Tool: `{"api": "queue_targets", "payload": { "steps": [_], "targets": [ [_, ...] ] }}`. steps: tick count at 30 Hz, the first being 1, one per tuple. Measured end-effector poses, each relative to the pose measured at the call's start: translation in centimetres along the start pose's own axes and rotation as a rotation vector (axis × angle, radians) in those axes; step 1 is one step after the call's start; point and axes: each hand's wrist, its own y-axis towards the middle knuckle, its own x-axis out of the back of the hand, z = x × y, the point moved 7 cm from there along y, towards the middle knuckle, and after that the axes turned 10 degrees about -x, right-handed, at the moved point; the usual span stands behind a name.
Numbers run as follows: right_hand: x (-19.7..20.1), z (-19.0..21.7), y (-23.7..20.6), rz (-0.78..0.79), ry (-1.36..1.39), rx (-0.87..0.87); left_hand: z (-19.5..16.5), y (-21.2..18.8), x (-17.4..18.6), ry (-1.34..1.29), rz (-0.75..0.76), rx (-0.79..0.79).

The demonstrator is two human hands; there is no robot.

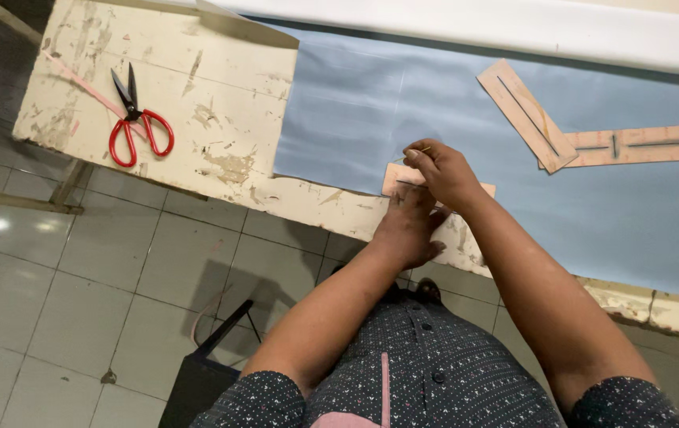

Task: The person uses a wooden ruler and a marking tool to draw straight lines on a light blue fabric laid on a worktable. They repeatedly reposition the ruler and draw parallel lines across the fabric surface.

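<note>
Landmark: a sheet of grey-blue fabric [498, 158] was spread flat over a worn cream-painted wooden table [220, 103]; all places below are given relative to it.
Template: a small flat tan card template [399, 176] was laid on the fabric's near edge, close to its near-left corner, mostly hidden by the hands.
Left hand: the left hand [409, 228] was pressed palm down, fingers spread, over the template and the table edge just off the fabric's near edge. Nothing was gripped; the hand was flat and released.
Right hand: the right hand [441, 170] was clenched in a pinch on a thin pencil-like marking stick [418, 150], held at the template's far edge, over the fabric. The tip was too small to be made out.
Other templates: two long tan slotted card strips [593, 131] were laid on the fabric's far-right part, one crossed over the other at an angle.
Scissors: red-handled scissors with black blades [135, 119] were left on bare table, well apart from the fabric's left edge, blades closed.
Roll: a white fabric roll [514, 28] was laid along the fabric's far edge.
Floor: grey tiles [78, 277] were seen beyond the fabric's near side.
</note>
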Motion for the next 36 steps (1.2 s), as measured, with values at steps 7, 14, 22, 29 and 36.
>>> {"api": "queue_targets", "payload": {
  "steps": [7, 14, 22, 29, 36],
  "targets": [
    [-0.5, -1.4, 0.8, -0.001, 0.010, -0.042, -0.2, 0.1, 0.5, 0.053, 0.026, 0.003],
    [-0.3, -1.9, 0.6, -0.007, -0.168, -0.019, -0.4, 0.2, 0.7, 0.086, 0.059, 0.006],
    [4.5, -3.7, -1.1, -0.156, -0.587, 0.006, -0.1, 0.7, -0.1, 0.052, 0.160, 0.042],
    [10.4, -7.6, -4.8, -0.282, -0.670, -0.092, -0.1, 0.8, 0.5, 0.088, 0.141, 0.024],
    [11.0, -8.1, -5.7, -0.353, -0.652, -0.074, 0.0, 1.2, 1.2, 0.088, 0.166, 0.025]
  ]
}}
